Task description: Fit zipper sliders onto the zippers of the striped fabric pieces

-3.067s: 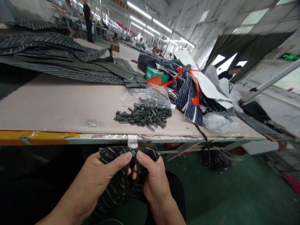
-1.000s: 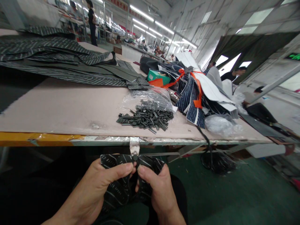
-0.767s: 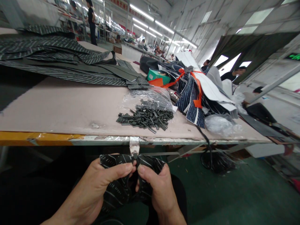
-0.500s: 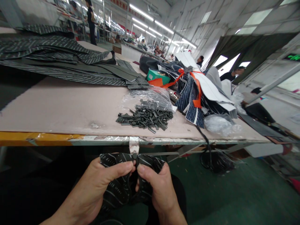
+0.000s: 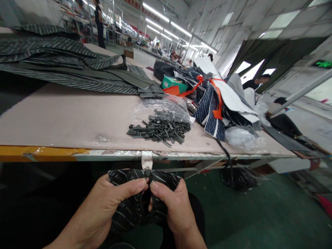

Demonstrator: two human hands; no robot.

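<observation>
A piece of black fabric (image 5: 127,211) with white printed stripes and lettering is gripped between both hands, just below the table edge. My left hand (image 5: 109,199) pinches its left side, thumb on top near the middle. On the other side my right hand (image 5: 175,204) closes round the cloth, its thumb close to the left one. Between the thumbtips, at the fabric's upper edge, sits a small dark round piece (image 5: 147,173), against a whitish bracket (image 5: 147,160) fixed to the table edge. Most fingers are hidden under the cloth.
On the table (image 5: 64,121) lies a heap of small dark metal parts (image 5: 163,129) spilling from a clear plastic bag (image 5: 166,105). Striped dark fabric strips (image 5: 64,72) are stacked at left. Navy pieces (image 5: 207,103), orange ties and a green box (image 5: 172,83) stand at right.
The view has shifted very slightly. Both hands keep the same hold on the fabric, which stays against the bracket.
</observation>
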